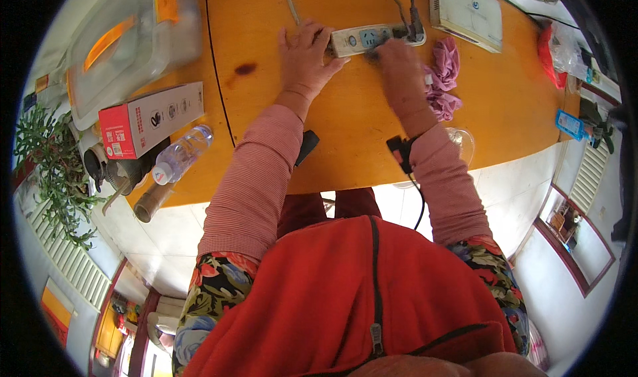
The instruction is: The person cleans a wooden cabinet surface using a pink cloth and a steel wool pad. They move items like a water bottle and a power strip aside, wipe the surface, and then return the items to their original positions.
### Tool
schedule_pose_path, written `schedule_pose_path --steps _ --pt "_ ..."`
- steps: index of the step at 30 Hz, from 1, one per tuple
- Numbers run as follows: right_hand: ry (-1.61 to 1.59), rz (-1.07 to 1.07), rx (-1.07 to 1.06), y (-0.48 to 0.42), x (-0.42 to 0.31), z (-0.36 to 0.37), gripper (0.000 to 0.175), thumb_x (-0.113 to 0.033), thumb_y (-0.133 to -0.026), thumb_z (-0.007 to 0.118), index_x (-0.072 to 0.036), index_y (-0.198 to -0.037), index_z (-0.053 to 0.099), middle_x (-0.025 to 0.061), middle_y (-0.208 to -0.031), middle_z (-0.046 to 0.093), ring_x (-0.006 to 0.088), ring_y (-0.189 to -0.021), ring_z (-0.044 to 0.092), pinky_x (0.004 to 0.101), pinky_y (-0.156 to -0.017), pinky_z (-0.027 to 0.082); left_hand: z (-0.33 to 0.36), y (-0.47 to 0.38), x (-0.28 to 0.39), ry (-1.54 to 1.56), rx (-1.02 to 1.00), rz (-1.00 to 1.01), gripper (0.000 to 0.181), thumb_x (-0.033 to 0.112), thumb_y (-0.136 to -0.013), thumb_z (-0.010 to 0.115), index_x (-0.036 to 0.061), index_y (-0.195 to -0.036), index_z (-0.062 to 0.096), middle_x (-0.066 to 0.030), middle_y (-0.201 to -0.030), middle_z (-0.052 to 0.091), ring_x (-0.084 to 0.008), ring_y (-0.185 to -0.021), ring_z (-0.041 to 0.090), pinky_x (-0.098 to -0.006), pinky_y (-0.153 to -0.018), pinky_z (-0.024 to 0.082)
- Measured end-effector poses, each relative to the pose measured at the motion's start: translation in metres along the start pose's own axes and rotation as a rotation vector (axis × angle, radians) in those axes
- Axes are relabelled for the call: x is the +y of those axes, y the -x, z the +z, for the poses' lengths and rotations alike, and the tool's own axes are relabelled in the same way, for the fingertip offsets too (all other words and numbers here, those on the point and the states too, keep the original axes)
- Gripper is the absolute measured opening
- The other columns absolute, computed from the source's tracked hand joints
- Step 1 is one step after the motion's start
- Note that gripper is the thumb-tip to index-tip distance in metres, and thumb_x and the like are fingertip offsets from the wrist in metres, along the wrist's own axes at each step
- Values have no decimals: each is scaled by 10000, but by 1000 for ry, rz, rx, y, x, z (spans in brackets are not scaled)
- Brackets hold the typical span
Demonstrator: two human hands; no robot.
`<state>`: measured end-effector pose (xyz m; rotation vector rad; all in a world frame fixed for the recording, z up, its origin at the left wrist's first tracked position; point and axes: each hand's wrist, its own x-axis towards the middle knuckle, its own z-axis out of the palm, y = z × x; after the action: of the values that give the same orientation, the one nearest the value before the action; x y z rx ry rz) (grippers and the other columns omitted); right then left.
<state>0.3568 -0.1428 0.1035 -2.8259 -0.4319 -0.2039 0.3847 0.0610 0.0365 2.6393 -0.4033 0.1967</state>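
Note:
A white power strip (344, 42) with blue-grey sockets lies on the orange wooden table (349, 122). My left hand (309, 53) grips its left end, thumb along the near edge and fingers at the far side. My right hand (401, 63) is blurred at the near edge, over the right-hand sockets. Something dark shows by its fingertips, too blurred to name; whether the hand holds it I cannot tell. A dark plug (414, 20) with a cord sits at the strip's right end. A pale cable (290, 0) runs towards the strip's left end, behind my left hand.
To the right are a crumpled pink cloth (446, 65), a white boxy device (468, 15) and a clear plastic lid or bowl (463, 145). At left stand a clear storage bin (134, 38), a red-and-white carton (162, 120) and a plastic water bottle (187, 150).

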Motion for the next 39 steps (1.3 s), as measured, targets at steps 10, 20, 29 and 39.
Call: schedule_pose_path --steps 10,20,29,39 --pt "-13 -124 -62 81 24 -34 469 -101 -805 731 -138 -1260 622 128 -1309 578 374 -1249 540 429 -991 488 -4 0 3 -19 -24 -10 593 485 -838 768 177 -1322 619 -20 -1344 546 -228 -1416 401 -568 -1215 126" --pt "-335 284 107 72 34 -36 448 -32 -858 639 -147 -1291 634 143 -1285 586 355 -1143 581 419 -944 500 -7 -1 5 -29 -28 -26 644 490 -820 789 173 -1349 603 -34 -1380 540 -244 -1409 413 -587 -1206 148" --pt "-139 -146 12 -44 -37 18 478 -108 -835 655 -73 -1306 582 101 -1302 544 347 -1171 559 426 -942 512 -1 0 1 10 -4 -59 648 405 -782 798 174 -1352 593 -17 -1366 552 -235 -1429 395 -573 -1224 127" --pt "-115 106 -274 58 40 -29 397 -65 -849 673 -106 -1243 644 123 -1213 562 346 -1155 559 398 -942 503 -7 0 5 19 2 -24 629 436 -767 828 164 -1300 632 -42 -1316 544 -261 -1391 422 -599 -1190 182"
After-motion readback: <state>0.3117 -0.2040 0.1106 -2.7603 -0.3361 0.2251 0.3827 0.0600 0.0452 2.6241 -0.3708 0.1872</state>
